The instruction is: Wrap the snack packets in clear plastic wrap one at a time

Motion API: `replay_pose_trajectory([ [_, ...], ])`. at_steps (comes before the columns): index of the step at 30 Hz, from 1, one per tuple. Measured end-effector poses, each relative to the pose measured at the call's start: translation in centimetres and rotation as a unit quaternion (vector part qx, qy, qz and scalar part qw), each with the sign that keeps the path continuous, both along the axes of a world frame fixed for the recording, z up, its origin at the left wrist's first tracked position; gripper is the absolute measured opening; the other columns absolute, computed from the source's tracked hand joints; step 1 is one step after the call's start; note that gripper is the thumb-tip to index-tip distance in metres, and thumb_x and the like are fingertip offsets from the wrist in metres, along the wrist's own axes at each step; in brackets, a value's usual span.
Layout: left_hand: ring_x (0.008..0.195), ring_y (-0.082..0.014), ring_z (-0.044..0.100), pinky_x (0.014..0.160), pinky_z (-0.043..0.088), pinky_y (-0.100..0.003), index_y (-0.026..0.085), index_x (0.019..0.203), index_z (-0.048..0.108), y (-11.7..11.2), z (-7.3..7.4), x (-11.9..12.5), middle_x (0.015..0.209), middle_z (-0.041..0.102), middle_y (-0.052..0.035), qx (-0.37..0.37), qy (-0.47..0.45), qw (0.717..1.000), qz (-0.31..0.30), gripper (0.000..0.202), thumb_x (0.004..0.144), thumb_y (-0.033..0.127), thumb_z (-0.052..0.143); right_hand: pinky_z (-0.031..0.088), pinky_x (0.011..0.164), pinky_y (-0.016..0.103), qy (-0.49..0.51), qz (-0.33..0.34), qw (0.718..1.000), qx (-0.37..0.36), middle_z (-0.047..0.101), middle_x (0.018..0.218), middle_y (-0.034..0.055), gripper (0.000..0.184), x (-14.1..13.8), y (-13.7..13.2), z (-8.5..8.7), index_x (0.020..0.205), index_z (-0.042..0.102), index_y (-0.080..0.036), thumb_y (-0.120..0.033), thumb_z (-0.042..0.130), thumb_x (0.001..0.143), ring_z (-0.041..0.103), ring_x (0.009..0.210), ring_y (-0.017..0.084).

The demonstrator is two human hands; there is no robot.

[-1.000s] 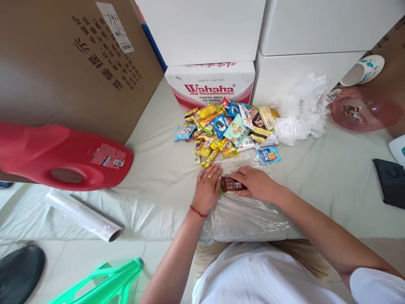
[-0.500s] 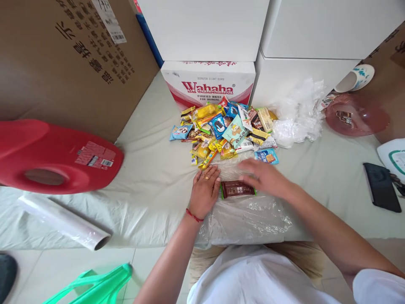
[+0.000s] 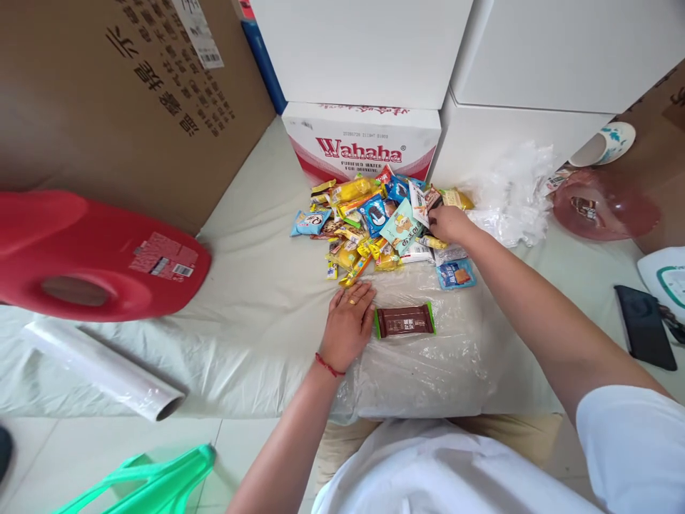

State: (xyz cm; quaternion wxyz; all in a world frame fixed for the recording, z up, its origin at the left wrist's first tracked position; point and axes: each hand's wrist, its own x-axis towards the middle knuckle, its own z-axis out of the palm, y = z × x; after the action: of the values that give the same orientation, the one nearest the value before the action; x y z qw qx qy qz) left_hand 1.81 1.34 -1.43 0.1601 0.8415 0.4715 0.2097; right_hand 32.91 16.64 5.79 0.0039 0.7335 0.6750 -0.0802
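- Our left hand (image 3: 350, 318) lies flat, palm down, with its fingers stretched out, at the left edge of the clear plastic (image 3: 422, 378). It pinches nothing.
- The brown bar (image 3: 405, 320) lies by itself on the plastic, just to the right of our left hand. Its long side runs from left to right.
- Our right hand (image 3: 452, 225) is at the right side of the snack pile (image 3: 369, 221), with its fingers bent down. We can't tell if they pinch a snack, because the hand hides its own fingertips.
- The green pack (image 3: 401, 227) is in the pile, to the left of our right hand. The blue pack (image 3: 456, 274) lies below that hand, at the front of the pile.
- We think this step is picking a snack out of the pile, while our left hand holds the plastic down.
- To do that well, we think our right fingers need to grip just one snack and lift it straight up. The packs are heaped close together, so a sideways pull could drag others along.
- Our left hand should press softly, so the plastic stays flat and the bar doesn't slide.
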Motion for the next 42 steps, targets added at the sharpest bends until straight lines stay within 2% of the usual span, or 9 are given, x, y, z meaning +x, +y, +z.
replay_pose_trajectory([
  [4, 0.146, -0.0250, 0.052, 0.123, 0.036, -0.055, 0.024, 0.137, 0.065, 0.1, -0.1, 0.0, 0.151, 0.062, -0.0059, 0.003, -0.001, 1.000, 0.000, 0.038, 0.105, 0.026, 0.045, 0.053, 0.096, 0.044, 0.079, -0.047, 0.983, 0.156, 0.074, 0.108, 0.0148, 0.033, -0.1, -0.9, 0.5, 0.110, 0.074, -0.015, -0.029, 0.046, 0.100, 0.066, 0.106, 0.032],
  [6, 0.145, -0.0253, 0.052, 0.123, 0.036, -0.056, 0.024, 0.137, 0.065, 0.1, -0.1, 0.0, 0.150, 0.062, -0.0062, 0.004, -0.002, 1.000, -0.001, 0.038, 0.104, 0.025, 0.045, 0.051, 0.103, 0.047, 0.129, 0.001, 0.966, 0.225, 0.069, 0.121, 0.0164, 0.038, -0.8, -1.0, 0.4, 0.125, 0.070, -0.015, -0.036, 0.054, 0.097, 0.063, 0.114, 0.033],
  [9, 0.144, -0.0255, 0.053, 0.122, 0.036, -0.056, 0.024, 0.135, 0.065, 0.1, -0.1, 0.0, 0.150, 0.063, -0.0066, 0.005, -0.004, 1.000, -0.002, 0.037, 0.104, 0.024, 0.047, 0.052, 0.104, 0.048, 0.168, 0.099, 0.963, 0.187, 0.065, 0.129, 0.0162, 0.048, -1.5, -0.6, -0.1, 0.130, 0.068, -0.017, -0.034, 0.069, 0.085, 0.063, 0.116, 0.033],
  [16, 0.143, -0.0247, 0.054, 0.123, 0.036, -0.055, 0.022, 0.133, 0.066, 0.1, -0.1, -0.1, 0.147, 0.065, -0.0068, 0.004, -0.016, 1.000, -0.003, 0.035, 0.103, 0.023, 0.049, 0.058, 0.068, 0.032, 0.383, -0.122, 0.902, 0.156, 0.071, 0.082, 0.0037, 0.019, 1.2, 0.0, -0.5, 0.097, 0.071, -0.016, -0.027, 0.072, 0.082, 0.064, 0.067, 0.016],
  [22, 0.143, -0.0245, 0.054, 0.123, 0.036, -0.055, 0.023, 0.134, 0.066, 0.1, -0.2, -0.1, 0.148, 0.064, -0.0067, 0.002, -0.020, 1.000, -0.004, 0.036, 0.103, 0.023, 0.048, 0.057, 0.084, 0.045, 0.312, -0.184, 0.906, 0.221, 0.069, 0.085, 0.0078, 0.009, 3.5, -1.7, 0.3, 0.088, 0.070, -0.018, -0.024, 0.068, 0.082, 0.064, 0.079, 0.022],
  [27, 0.143, -0.0253, 0.054, 0.123, 0.036, -0.056, 0.024, 0.133, 0.068, 0.1, -0.2, -0.1, 0.147, 0.065, -0.0072, 0.001, -0.027, 1.000, -0.002, 0.036, 0.102, 0.024, 0.048, 0.055, 0.097, 0.052, 0.202, 0.012, 0.934, 0.296, 0.066, 0.117, 0.0106, 0.027, 1.2, -1.7, 1.0, 0.111, 0.074, -0.026, -0.043, 0.062, 0.093, 0.066, 0.098, 0.027],
  [33, 0.142, -0.0257, 0.055, 0.121, 0.038, -0.056, 0.024, 0.134, 0.067, 0.1, -0.2, -0.1, 0.148, 0.065, -0.0076, 0.003, -0.023, 1.000, -0.001, 0.036, 0.103, 0.023, 0.048, 0.044, 0.115, 0.055, 0.153, 0.351, 0.919, 0.096, 0.045, 0.159, 0.0140, 0.063, -4.0, -3.6, -0.3, 0.143, 0.062, -0.025, -0.037, 0.079, 0.083, 0.050, 0.139, 0.036],
  [37, 0.143, -0.0250, 0.053, 0.123, 0.036, -0.055, 0.024, 0.134, 0.067, 0.0, 0.0, -0.1, 0.147, 0.065, -0.0067, -0.006, -0.026, 1.000, -0.005, 0.036, 0.102, 0.023, 0.049, 0.047, 0.112, 0.057, 0.102, 0.309, 0.938, 0.121, 0.045, 0.161, 0.0142, 0.056, -2.1, -6.9, -1.0, 0.144, 0.059, -0.023, -0.022, 0.064, 0.088, 0.050, 0.139, 0.037],
  [42, 0.143, -0.0246, 0.054, 0.123, 0.036, -0.055, 0.024, 0.133, 0.067, 0.1, 0.1, -0.1, 0.147, 0.065, -0.0069, -0.012, -0.032, 0.999, -0.002, 0.036, 0.102, 0.023, 0.049, 0.047, 0.112, 0.059, 0.144, 0.194, 0.950, 0.196, 0.044, 0.159, 0.0149, 0.046, 2.0, -7.1, -0.7, 0.138, 0.062, -0.024, -0.031, 0.060, 0.092, 0.049, 0.141, 0.037],
])
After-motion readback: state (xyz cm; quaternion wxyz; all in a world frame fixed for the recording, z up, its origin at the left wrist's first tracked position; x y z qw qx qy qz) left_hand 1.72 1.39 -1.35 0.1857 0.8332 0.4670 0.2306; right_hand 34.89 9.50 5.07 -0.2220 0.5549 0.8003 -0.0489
